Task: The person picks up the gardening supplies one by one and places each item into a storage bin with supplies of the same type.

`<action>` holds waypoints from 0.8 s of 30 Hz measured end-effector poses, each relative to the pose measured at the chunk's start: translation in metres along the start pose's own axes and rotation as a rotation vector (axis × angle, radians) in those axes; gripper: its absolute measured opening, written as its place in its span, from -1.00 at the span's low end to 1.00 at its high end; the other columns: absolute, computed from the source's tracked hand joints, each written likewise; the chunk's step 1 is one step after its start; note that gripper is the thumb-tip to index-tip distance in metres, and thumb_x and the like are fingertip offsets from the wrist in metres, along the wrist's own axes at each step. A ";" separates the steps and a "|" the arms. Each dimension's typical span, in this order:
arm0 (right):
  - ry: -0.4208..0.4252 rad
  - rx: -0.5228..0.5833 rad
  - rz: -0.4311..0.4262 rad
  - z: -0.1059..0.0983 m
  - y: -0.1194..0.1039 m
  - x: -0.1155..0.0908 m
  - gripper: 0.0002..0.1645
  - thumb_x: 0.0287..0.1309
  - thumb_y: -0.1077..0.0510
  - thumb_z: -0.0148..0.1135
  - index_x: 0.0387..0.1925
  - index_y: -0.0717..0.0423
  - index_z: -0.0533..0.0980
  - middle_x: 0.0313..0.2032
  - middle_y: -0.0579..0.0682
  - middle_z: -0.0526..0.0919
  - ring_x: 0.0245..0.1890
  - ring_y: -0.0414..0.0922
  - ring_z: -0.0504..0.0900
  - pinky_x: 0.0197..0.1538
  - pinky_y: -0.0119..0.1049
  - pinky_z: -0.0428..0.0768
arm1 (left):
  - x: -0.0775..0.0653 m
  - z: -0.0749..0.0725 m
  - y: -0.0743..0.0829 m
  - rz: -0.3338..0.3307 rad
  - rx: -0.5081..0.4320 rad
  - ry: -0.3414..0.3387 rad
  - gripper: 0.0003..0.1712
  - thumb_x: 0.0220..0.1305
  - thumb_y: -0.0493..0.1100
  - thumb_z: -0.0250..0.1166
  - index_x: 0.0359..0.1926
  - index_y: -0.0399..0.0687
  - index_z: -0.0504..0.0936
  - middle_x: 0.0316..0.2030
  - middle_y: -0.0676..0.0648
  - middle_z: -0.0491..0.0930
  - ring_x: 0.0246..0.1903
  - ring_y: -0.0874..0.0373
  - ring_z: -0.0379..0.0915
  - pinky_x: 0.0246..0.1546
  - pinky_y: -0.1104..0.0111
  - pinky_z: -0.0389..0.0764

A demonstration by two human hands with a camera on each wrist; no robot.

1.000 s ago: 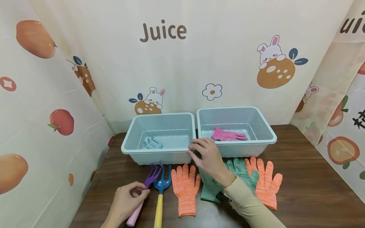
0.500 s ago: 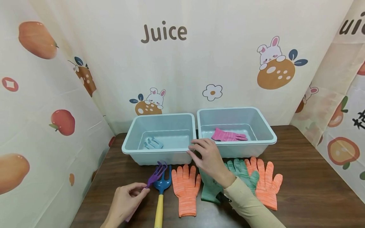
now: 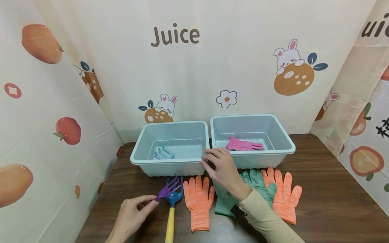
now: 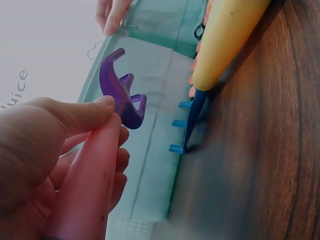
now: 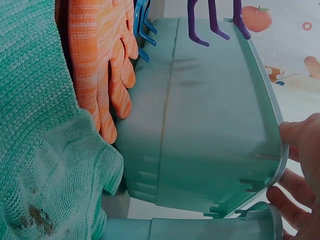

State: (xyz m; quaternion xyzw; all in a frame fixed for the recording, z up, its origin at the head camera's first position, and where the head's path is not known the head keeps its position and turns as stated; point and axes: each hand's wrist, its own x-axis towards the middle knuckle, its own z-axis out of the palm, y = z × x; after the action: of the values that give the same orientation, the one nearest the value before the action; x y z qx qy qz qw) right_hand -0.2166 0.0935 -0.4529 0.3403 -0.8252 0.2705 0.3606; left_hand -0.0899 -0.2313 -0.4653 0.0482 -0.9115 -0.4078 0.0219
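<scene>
Above the wooden table (image 3: 328, 189), the left hand (image 3: 130, 215) holds a purple fork (image 3: 166, 192).

Smooth, shiny plastic on the purple fork (image 4: 112, 85), and smooth plastic on the pale blue tubs (image 3: 173, 167) too. Bumpy knitted cloth in the green glove (image 5: 35, 100) and the orange gloves (image 3: 199, 202). Streaky brown wood look on the table (image 4: 270, 125), with a little shine.
</scene>
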 end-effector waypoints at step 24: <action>0.014 0.003 -0.008 0.000 -0.002 0.000 -0.79 0.12 0.13 0.63 -0.21 0.02 0.77 -0.04 0.07 0.80 0.01 0.08 0.68 0.15 0.08 0.61 | -0.005 -0.005 0.005 0.293 -0.031 0.117 -0.77 0.16 -0.28 0.61 -0.23 0.18 0.87 -0.41 0.24 0.79 -0.56 0.42 0.51 -0.54 0.42 0.60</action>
State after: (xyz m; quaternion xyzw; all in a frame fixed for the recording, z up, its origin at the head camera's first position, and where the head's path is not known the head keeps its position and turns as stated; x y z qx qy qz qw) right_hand -0.2148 0.0921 -0.4522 0.3422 -0.8209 0.2728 0.3668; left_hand -0.0845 -0.2313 -0.4578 -0.0620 -0.8996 -0.4106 0.1350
